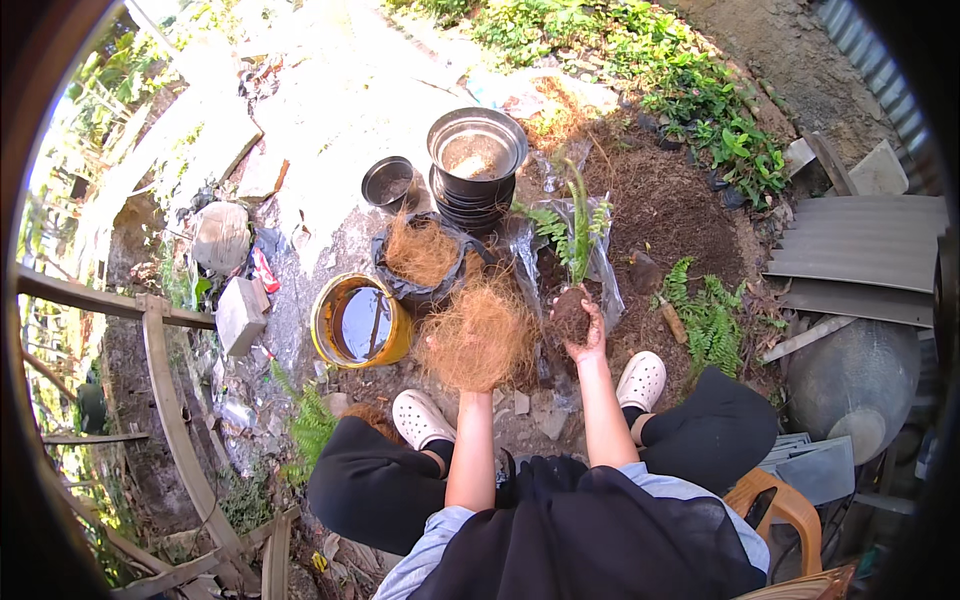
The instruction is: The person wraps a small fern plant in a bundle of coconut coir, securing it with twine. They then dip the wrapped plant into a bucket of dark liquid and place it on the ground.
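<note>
My left hand (471, 346) holds up a loose clump of brown coconut fibre (491, 311), whose strands hide most of the fingers. In my right hand (592, 334) rests the round, dark root ball (568, 315) of a fern (579, 236), its green fronds pointing away from me. Just beyond the fibre clump, a black plastic bag (381, 264) holds more coconut fibre (421, 253). A yellow bucket (403, 346) of dark liquid stands left of my left hand. Behind the fern, clear plastic sheeting (611, 296) lies on the soil.
Stacked black plant pots (476, 191) and a smaller black pot (387, 184) stand ahead. Dark soil (679, 214) spreads to the right, with loose fern fronds (709, 322) and a wooden-looking handle (673, 321). Concrete blocks (240, 315) and a wooden rail (169, 390) are left; an orange plastic chair (799, 517) is near right.
</note>
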A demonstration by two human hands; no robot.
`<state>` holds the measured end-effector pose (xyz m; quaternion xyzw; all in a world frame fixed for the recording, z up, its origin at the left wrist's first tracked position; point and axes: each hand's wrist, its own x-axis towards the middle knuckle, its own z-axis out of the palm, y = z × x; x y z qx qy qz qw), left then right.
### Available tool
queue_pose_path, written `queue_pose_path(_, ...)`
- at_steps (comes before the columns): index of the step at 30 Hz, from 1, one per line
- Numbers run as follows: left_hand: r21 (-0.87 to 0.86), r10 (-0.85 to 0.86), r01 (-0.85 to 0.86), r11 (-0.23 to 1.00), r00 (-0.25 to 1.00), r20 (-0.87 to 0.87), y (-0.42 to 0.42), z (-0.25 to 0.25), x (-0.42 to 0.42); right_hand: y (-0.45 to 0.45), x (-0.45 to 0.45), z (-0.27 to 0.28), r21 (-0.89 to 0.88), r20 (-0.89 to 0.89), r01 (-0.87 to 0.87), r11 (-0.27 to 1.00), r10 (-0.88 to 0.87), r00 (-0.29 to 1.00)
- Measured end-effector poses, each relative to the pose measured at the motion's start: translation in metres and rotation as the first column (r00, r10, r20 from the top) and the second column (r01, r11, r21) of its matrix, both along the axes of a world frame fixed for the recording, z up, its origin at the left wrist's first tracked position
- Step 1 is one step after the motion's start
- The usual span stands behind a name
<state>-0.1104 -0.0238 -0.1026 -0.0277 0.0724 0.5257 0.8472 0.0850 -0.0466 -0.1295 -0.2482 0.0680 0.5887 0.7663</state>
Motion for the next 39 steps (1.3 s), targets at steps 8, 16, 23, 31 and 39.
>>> queue_pose_path(8,0.110,-0.043,0.036,0.993,0.997,0.064,-0.004,0.040,0.006,0.013,0.058,0.146,0.428,0.105,-0.029,0.903,-0.018,0.994)
queue_pose_path(16,0.145,-0.096,0.084,0.986,0.992,0.079,-0.016,0.058,0.015,0.023,0.050,0.255,0.337,0.545,-0.431,0.837,0.199,0.814)
queue_pose_path(23,0.133,-0.103,0.092,0.987,0.992,0.073,-0.025,0.065,0.017,0.041,0.004,0.196,-0.191,0.816,-0.578,0.793,0.456,0.355)
queue_pose_path(31,0.103,-0.010,0.020,0.995,0.995,-0.096,-0.029,0.068,0.019,0.037,-0.031,0.190,-0.285,0.891,-0.362,0.888,0.106,-0.441)
queue_pose_path(39,0.206,-0.062,0.008,0.978,0.965,0.257,-0.029,0.060,0.022,0.021,-0.052,0.169,-0.282,0.859,-0.334,0.899,0.083,-0.505)
